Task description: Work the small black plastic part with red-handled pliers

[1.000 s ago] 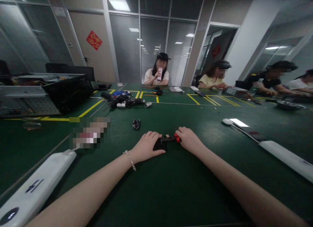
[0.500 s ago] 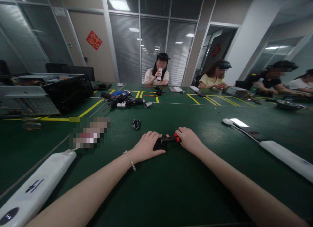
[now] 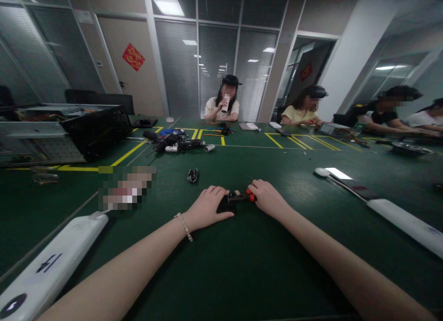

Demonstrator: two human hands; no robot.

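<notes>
My left hand (image 3: 206,207) grips a small black part (image 3: 226,204) against the green table (image 3: 270,270), its thumb along the near side and fingers over the far side. My right hand (image 3: 267,197) is closed around the red handles of a pair of pliers (image 3: 241,197). The dark jaws point left and meet the black part; whether they pinch it I cannot tell. Beyond my left hand lies a small black and silver piece (image 3: 193,175), touched by neither hand.
A white power bank (image 3: 58,261) lies at left, another (image 3: 404,222) at right beside a phone (image 3: 342,174). A cable pile (image 3: 176,140) sits farther back. An opened computer case (image 3: 93,134) stands at far left. Several people sit across the table, one person (image 3: 221,104) holding a cup.
Both hands, the pliers and the black part stay nearly in place. Across the table, the seated person's cup has tilted slightly.
</notes>
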